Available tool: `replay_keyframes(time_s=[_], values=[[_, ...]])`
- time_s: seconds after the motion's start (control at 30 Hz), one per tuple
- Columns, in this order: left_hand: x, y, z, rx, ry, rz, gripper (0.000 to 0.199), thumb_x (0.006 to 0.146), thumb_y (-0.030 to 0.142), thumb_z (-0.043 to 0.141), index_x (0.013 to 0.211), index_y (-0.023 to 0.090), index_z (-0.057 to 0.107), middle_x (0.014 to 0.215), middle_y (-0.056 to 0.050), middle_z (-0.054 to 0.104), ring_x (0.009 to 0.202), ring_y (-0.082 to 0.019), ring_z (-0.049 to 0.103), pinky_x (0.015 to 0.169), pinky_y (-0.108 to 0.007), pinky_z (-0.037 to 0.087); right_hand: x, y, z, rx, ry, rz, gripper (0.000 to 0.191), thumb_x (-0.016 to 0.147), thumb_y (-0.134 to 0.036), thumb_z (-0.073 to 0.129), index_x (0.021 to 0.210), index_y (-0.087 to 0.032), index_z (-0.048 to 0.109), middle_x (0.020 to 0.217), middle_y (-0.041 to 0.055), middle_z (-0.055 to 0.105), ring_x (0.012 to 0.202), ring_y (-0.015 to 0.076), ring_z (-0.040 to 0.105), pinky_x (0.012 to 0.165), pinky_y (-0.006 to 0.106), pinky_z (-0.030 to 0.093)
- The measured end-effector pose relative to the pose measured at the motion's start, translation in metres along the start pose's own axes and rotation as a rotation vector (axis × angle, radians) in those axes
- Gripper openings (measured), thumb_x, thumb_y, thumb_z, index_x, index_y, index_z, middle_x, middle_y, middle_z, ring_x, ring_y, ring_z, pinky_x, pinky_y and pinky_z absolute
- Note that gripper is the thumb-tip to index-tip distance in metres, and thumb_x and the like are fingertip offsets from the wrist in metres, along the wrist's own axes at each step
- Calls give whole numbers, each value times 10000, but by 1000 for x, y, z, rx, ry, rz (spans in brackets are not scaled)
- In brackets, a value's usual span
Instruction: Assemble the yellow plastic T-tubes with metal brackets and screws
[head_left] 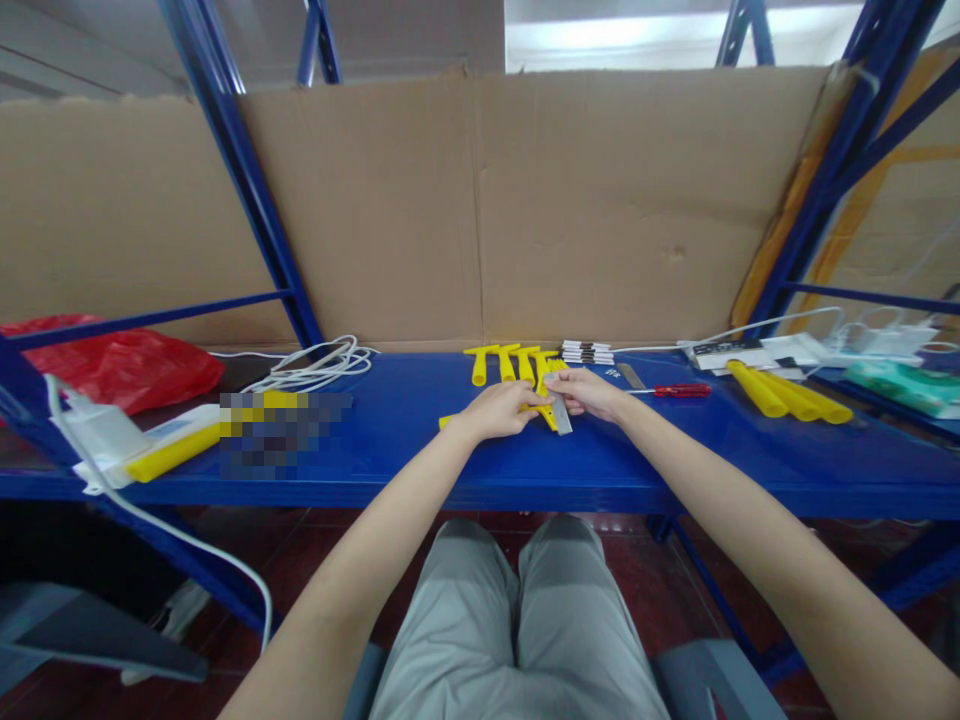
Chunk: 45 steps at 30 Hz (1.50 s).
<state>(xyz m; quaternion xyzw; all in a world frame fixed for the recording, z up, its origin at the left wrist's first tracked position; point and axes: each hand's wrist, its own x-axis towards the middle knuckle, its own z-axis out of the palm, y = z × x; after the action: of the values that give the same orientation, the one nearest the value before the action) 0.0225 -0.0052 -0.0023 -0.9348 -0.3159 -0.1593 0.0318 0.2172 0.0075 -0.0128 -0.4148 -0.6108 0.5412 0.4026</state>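
My left hand [496,408] is closed around a yellow T-shaped scraper handle [445,422], whose end sticks out to the left. The handle's wide yellow head [550,416] lies between my two hands. My right hand [589,394] pinches a flat metal blade [561,418] against that head. How far the blade is seated cannot be made out. Just behind, several similar yellow T-shaped pieces [480,372] stand in a row. A red-handled screwdriver [681,390] lies right of my right hand, near a loose metal blade [631,376] and tiny pieces [613,372], perhaps screws.
Stacked black-and-white strips [587,353] sit behind my right hand on the blue bench [405,450]. Yellow tubes [787,396] lie at right. On the left are a coiled white cable [319,366], a red plastic bag [124,362] and another yellow tube [176,453]. Cardboard [375,210] backs the bench.
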Motion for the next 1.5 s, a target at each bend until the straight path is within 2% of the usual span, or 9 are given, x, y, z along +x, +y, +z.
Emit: replay_keyframes(time_s=[0.4,0.53,0.83,1.2,1.37,1.5], values=[[-1,4,-4,18,8,-20,344,887,222,541,1202,283,663,1069,-53,664,991,-202,631,870,-299,484,0,-1,-2,-90,-9,-74,384,650,-403,788,641,-186,471,426,-88,406,368,27,300,345,163,227],[-1,3,-4,11,10,-13,349,883,213,543,1209,255,661,1063,-68,673,970,-204,637,862,-305,489,-1,-1,-1,-96,22,-96,374,663,-399,780,640,-185,474,438,-87,413,371,27,309,350,165,225],[-2,1,-5,6,20,9,386,887,204,531,1253,280,628,1067,-59,689,984,-199,641,887,-308,481,-2,0,4,-86,86,-95,357,719,-395,748,629,-189,470,447,-82,416,351,25,289,331,167,193],[-2,2,-5,62,-14,-11,375,898,198,512,1244,273,638,1092,-66,662,1025,-203,621,895,-298,472,0,0,11,-209,163,-92,375,767,-399,715,596,-193,453,406,-77,420,305,29,287,296,170,211],[-1,2,-5,20,-20,-2,361,886,187,523,1213,251,662,1063,-77,674,952,-196,641,851,-287,477,-2,-6,9,-256,216,-48,383,890,-431,564,613,-187,460,410,-44,445,294,43,327,297,179,249],[-1,1,-6,-30,-82,-21,360,858,194,560,1196,250,673,1047,-65,707,911,-190,659,811,-270,479,-5,-14,4,-254,324,-1,329,970,-329,429,682,-177,480,404,-53,441,280,40,312,304,168,235]])
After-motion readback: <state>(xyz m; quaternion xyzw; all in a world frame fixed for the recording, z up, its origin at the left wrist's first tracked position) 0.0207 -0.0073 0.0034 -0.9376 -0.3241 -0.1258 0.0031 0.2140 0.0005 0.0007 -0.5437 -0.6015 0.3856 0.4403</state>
